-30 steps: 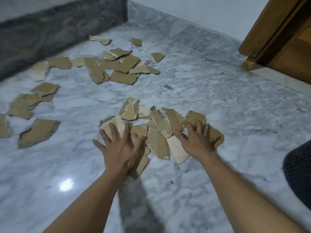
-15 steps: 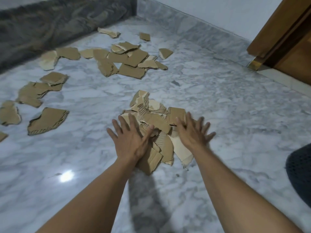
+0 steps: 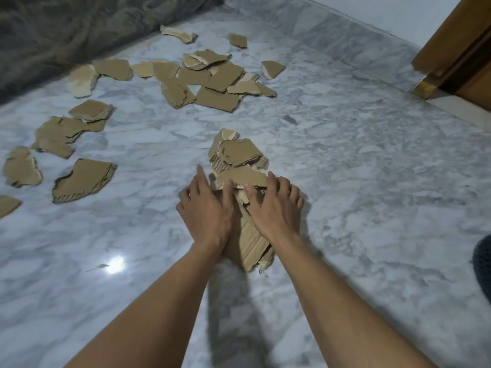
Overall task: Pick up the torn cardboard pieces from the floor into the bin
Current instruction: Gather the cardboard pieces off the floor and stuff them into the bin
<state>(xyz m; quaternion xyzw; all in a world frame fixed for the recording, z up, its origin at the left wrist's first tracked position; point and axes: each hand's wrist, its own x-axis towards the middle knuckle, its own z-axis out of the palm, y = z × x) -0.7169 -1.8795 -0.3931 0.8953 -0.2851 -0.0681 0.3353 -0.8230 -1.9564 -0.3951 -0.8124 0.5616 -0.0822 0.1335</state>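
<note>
- A heap of torn cardboard pieces (image 3: 240, 155) lies on the marble floor (image 3: 372, 181), squeezed between the two hands.
- The left hand (image 3: 206, 211) presses against the heap's left side, its fingers fairly straight and close together and its thumb lying on the cardboard.
- The right hand (image 3: 275, 208) presses against the right side with its fingers spread and its thumb tip on the cardboard.
- The heap's near end pokes out between the two wrists; its far end rises beyond the fingertips.
- More loose pieces (image 3: 218, 78) lie scattered well beyond the hands and to their left.
- A dark mesh container (image 3: 482, 261) shows as a sliver at the right edge, well apart from the heap; I cannot tell what is inside.
</note>
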